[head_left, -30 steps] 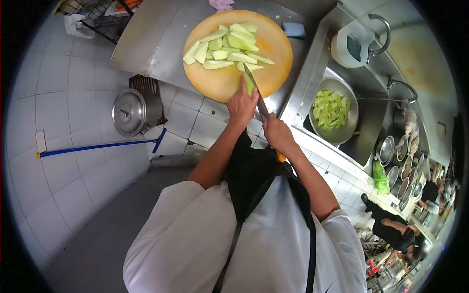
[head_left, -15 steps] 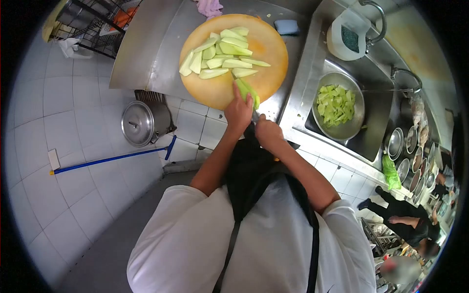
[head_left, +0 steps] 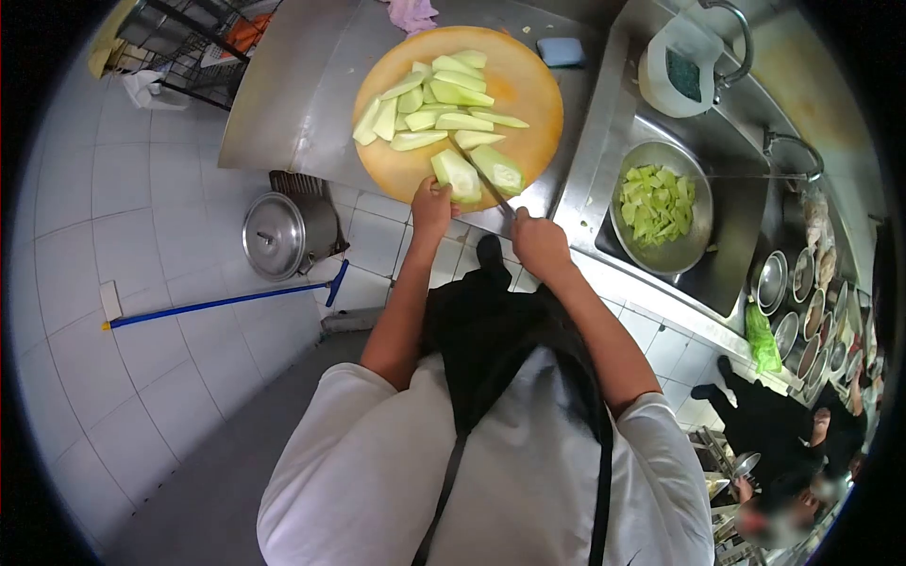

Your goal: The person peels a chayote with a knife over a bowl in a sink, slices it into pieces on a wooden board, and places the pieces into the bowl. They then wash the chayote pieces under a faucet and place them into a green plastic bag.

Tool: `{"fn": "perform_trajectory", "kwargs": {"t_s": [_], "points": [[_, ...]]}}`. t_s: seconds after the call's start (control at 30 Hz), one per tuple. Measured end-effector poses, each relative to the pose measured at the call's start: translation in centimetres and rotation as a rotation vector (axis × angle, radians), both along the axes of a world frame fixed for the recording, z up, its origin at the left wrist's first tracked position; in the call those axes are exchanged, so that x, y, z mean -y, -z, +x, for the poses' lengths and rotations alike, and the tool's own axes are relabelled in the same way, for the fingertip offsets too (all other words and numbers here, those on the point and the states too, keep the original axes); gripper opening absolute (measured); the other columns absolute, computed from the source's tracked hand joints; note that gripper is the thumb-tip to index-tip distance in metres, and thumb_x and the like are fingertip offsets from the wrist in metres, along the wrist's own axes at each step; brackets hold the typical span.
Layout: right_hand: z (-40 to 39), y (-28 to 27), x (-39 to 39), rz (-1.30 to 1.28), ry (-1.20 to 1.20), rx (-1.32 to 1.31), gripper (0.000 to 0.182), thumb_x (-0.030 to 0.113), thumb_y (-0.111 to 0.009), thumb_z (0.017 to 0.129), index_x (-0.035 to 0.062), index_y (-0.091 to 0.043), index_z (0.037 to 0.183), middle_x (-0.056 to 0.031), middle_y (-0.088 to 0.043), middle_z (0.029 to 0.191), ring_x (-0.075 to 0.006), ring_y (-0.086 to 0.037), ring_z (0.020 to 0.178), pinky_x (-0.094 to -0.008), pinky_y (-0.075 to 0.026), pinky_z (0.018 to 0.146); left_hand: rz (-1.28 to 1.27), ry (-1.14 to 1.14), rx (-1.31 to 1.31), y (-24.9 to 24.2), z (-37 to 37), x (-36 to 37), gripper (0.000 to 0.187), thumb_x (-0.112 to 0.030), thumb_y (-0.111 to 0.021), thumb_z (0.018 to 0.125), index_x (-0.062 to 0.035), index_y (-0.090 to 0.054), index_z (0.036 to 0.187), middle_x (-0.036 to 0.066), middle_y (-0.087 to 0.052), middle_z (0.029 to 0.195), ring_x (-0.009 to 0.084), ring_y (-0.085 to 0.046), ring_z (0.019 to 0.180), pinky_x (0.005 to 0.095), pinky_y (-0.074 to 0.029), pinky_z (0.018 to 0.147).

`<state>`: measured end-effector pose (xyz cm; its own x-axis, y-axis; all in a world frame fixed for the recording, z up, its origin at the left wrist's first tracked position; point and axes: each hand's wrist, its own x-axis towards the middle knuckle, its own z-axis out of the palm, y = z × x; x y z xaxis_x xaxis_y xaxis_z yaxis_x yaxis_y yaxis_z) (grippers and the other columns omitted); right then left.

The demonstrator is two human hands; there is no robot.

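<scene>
On the round wooden cutting board (head_left: 377,174) lie two larger halves of a peeled, pale green vegetable that looks like gourd. My left hand (head_left: 434,206) grips the left gourd half (head_left: 457,176), whose paler cut face shows. The right gourd half (head_left: 497,168) rests just beyond the blade. With my right hand (head_left: 542,245) I hold a kitchen knife (head_left: 485,178) by its handle, its blade slanting between the halves. Several cut gourd pieces (head_left: 461,96) lie in a loose pile at the board's far side.
To the right, a metal bowl of cut green pieces (head_left: 658,203) stands in the sink (head_left: 731,255) under a running tap (head_left: 793,151). A blue sponge (head_left: 561,52) lies beside the board. A lidded pot (head_left: 275,236) is at lower left. Other people (head_left: 769,429) stand at far right.
The green piece that was under my left hand now lies as two parted halves. My left hand has shifted left with one half, and the knife blade now shows between them.
</scene>
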<state>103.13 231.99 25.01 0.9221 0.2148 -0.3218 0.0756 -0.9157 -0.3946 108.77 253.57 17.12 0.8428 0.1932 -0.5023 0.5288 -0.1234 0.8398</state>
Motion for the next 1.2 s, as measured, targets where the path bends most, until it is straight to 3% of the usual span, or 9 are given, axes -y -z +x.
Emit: {"fn": "perform_trajectory", "kwargs": {"t_s": [0.1,0.33,0.6,0.77,0.87,0.97,1.2], "points": [[-0.5,-2.7,0.8,0.051,-0.001,0.045,0.015,0.014,-0.053,0.095,-0.001,-0.057,0.093,-0.0249,-0.067,0.072,-0.0382,-0.07,0.065,-0.0471,-0.055,0.056,-0.136,-0.082,0.055,-0.1,0.0,0.3,0.037,-0.012,-0.064,0.092,0.0026,-0.055,0.125,0.014,-0.069,0.083,0.0166,-0.068,0.057,0.0283,-0.057,0.052],[-2.8,-4.4,-0.7,0.048,-0.047,0.124,0.011,0.009,-0.057,0.09,-0.0018,-0.054,0.092,-0.0213,-0.067,0.07,-0.0379,-0.069,0.062,-0.047,-0.056,0.057,-0.033,-0.031,0.118,-0.5,-0.5,0.6,0.038,-0.016,-0.065,0.095,0.0027,-0.056,0.127,0.012,-0.066,0.077,0.0178,-0.068,0.058,0.0293,-0.057,0.054],[-1.0,-4.7,-2.9,-0.141,-0.105,-0.031,0.01,0.003,-0.055,0.089,-0.0019,-0.053,0.097,-0.0242,-0.07,0.079,-0.0374,-0.073,0.075,-0.0451,-0.059,0.067,0.083,-0.066,0.183,0.7,-0.7,1.2,0.036,-0.017,-0.064,0.095,-0.002,-0.06,0.128,0.009,-0.067,0.075,0.0146,-0.065,0.056,0.0285,-0.053,0.052],[-1.0,-5.3,-4.4,-0.224,-0.08,-0.168,0.011,0.005,-0.053,0.092,-0.0015,-0.052,0.102,-0.0255,-0.072,0.087,-0.0383,-0.074,0.083,-0.0447,-0.06,0.073,0.172,-0.042,0.277,2.4,-0.6,1.3,0.029,-0.019,-0.062,0.097,-0.0023,-0.066,0.121,0.007,-0.066,0.071,0.0114,-0.06,0.054,0.0274,-0.05,0.053],[-0.9,-4.7,-4.6,-0.179,-0.085,-0.142,0.012,0.004,-0.052,0.092,-0.0038,-0.051,0.102,-0.0274,-0.07,0.083,-0.0419,-0.073,0.078,-0.0482,-0.059,0.071,0.236,-0.011,0.313,3.5,-0.5,0.8,0.027,-0.019,-0.062,0.097,-0.0016,-0.067,0.116,0.007,-0.066,0.07,0.0116,-0.06,0.053,0.028,-0.05,0.053],[-0.6,-4.9,-4.8,-0.184,-0.094,-0.202,0.014,0.007,-0.052,0.094,-0.002,-0.051,0.104,-0.0269,-0.071,0.089,-0.04,-0.073,0.085,-0.0459,-0.06,0.075,0.272,0.039,0.299,4.0,-0.5,0.5,0.025,-0.018,-0.061,0.097,-0.0012,-0.067,0.115,0.008,-0.067,0.07,0.0126,-0.06,0.052,0.0289,-0.05,0.053],[-1.0,-0.5,-5.6,-0.106,-0.016,-0.19,0.014,0.007,-0.051,0.094,-0.0028,-0.05,0.104,-0.027,-0.071,0.086,-0.0407,-0.073,0.081,-0.0465,-0.06,0.072,0.361,0.083,0.311,3.2,-0.7,0.5,0.024,-0.016,-0.06,0.097,0.001,-0.067,0.113,0.008,-0.064,0.067,0.0139,-0.061,0.051,0.0301,-0.05,0.052]]}}
